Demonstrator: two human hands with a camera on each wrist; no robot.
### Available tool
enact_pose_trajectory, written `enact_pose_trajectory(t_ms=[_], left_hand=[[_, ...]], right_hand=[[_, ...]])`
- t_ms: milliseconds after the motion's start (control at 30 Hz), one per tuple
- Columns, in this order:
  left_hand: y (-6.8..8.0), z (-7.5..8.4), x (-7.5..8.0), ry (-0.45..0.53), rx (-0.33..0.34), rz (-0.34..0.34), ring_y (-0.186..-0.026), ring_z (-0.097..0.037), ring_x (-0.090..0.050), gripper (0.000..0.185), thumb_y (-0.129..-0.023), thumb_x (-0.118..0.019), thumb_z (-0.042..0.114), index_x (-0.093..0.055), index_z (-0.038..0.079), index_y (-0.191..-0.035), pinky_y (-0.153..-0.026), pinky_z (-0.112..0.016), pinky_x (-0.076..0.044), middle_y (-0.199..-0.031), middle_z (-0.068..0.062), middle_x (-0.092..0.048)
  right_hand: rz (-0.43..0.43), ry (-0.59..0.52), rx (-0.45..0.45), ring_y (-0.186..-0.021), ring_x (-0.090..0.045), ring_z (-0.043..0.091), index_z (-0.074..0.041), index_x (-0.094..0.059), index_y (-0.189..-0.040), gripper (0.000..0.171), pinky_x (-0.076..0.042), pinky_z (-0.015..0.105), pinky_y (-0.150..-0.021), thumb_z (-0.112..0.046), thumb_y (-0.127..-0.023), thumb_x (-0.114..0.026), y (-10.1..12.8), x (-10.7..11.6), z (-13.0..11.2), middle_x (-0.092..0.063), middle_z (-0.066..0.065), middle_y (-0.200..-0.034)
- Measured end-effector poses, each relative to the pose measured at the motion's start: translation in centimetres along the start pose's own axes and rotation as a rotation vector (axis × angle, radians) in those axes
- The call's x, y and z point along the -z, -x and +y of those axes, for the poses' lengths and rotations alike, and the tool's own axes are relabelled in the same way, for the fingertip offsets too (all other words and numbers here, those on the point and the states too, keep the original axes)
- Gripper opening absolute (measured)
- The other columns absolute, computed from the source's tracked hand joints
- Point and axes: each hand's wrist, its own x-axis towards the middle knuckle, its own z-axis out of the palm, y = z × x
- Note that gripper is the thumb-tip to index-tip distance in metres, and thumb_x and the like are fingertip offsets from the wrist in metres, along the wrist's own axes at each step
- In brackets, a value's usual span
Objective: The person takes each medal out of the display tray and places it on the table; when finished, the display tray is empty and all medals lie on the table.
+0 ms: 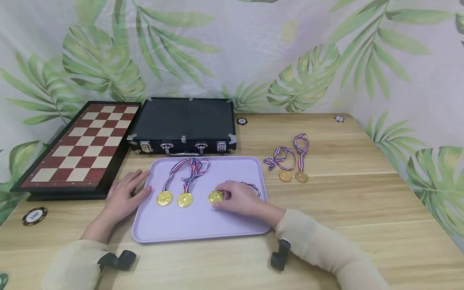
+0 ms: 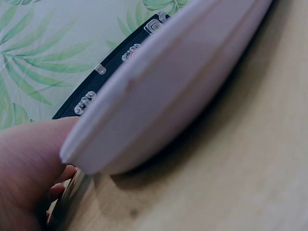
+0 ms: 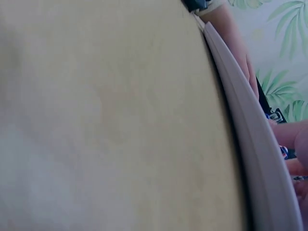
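Observation:
A lavender tray (image 1: 203,225) lies at the middle of the wooden table. On it are three gold medals with striped ribbons: one at the left (image 1: 164,197), one in the middle (image 1: 185,199) and a third (image 1: 215,196) on the right. My right hand (image 1: 232,198) rests on the tray and pinches that third medal, covering most of its ribbon. My left hand (image 1: 130,189) lies flat on the table, fingers straight, touching the tray's left rim (image 2: 159,96). The right wrist view shows only the tray's edge (image 3: 250,134) and my fingers (image 3: 293,137).
Two more medals (image 1: 285,176) (image 1: 301,177) lie on the table right of the tray. A black case (image 1: 183,125) stands shut behind it, and a chessboard (image 1: 81,147) lies to the left. Poker chips (image 1: 34,216) (image 1: 241,121) (image 1: 338,118) are scattered about.

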Motion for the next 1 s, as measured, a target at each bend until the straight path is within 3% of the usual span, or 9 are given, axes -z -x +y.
enact_pose_trajectory(t_ms=[167,433,600,700,800,900,1000], left_hand=[[-0.1,0.1,-0.1,-0.002,0.004,0.003,-0.124,-0.039,-0.015,0.053,-0.086,-0.047,0.039,-0.039,0.009,-0.13,-0.095,-0.056,0.001,-0.132,-0.024,-0.03],[-0.2,0.1,-0.1,-0.011,0.005,0.004,-0.123,-0.04,-0.015,0.053,-0.086,-0.047,0.038,-0.039,0.008,-0.129,-0.095,-0.056,0.001,-0.131,-0.025,-0.03],[-0.2,0.1,-0.1,-0.007,0.006,0.004,-0.123,-0.04,-0.016,0.053,-0.086,-0.047,0.038,-0.04,0.008,-0.129,-0.095,-0.056,0.001,-0.131,-0.025,-0.03],[-0.2,0.1,-0.1,-0.005,0.002,0.002,-0.123,-0.04,-0.016,0.053,-0.086,-0.047,0.038,-0.039,0.008,-0.129,-0.095,-0.056,0.0,-0.131,-0.025,-0.03],[-0.2,0.1,-0.2,-0.002,-0.002,0.003,-0.123,-0.04,-0.016,0.053,-0.086,-0.047,0.038,-0.039,0.009,-0.129,-0.095,-0.056,0.0,-0.132,-0.024,-0.03],[-0.1,0.1,-0.1,0.0,-0.006,0.009,-0.123,-0.039,-0.016,0.052,-0.086,-0.048,0.037,-0.04,0.009,-0.129,-0.095,-0.056,0.0,-0.131,-0.024,-0.03],[-0.1,0.1,-0.2,0.003,-0.011,0.01,-0.123,-0.04,-0.016,0.052,-0.086,-0.048,0.037,-0.04,0.009,-0.129,-0.095,-0.056,0.0,-0.132,-0.024,-0.03]], right_hand=[[0.077,0.149,-0.004,-0.066,-0.045,0.005,-0.022,-0.063,-0.099,0.04,-0.037,0.021,-0.054,-0.045,-0.066,-0.069,0.2,-0.4,-0.1,-0.049,-0.009,-0.075],[0.076,0.128,0.018,-0.076,-0.048,0.012,-0.02,-0.059,-0.104,0.036,-0.04,0.026,-0.066,-0.028,-0.07,-0.07,0.6,-0.1,0.1,-0.048,-0.001,-0.087],[0.062,0.024,0.096,-0.086,-0.054,0.013,-0.013,-0.054,-0.107,0.038,-0.041,0.026,-0.078,-0.015,-0.072,-0.069,0.7,0.3,0.8,-0.058,0.001,-0.093],[0.082,-0.061,0.101,-0.07,-0.054,0.01,-0.011,-0.051,-0.108,0.042,-0.044,0.022,-0.065,-0.012,-0.07,-0.07,1.0,1.1,1.0,-0.057,-0.001,-0.076],[0.096,-0.179,0.086,-0.051,-0.046,0.008,-0.008,-0.046,-0.109,0.048,-0.04,0.021,-0.046,-0.007,-0.069,-0.071,1.4,2.6,1.1,-0.05,-0.003,-0.06],[0.094,-0.308,0.091,-0.048,-0.044,0.009,-0.003,-0.04,-0.107,0.047,-0.037,0.02,-0.042,0.0,-0.07,-0.069,1.9,4.5,1.3,-0.049,-0.002,-0.059],[0.105,-0.371,0.087,-0.049,-0.046,0.011,0.0,-0.04,-0.103,0.045,-0.039,0.021,-0.043,0.003,-0.069,-0.068,2.6,6.6,1.5,-0.052,0.001,-0.061]])
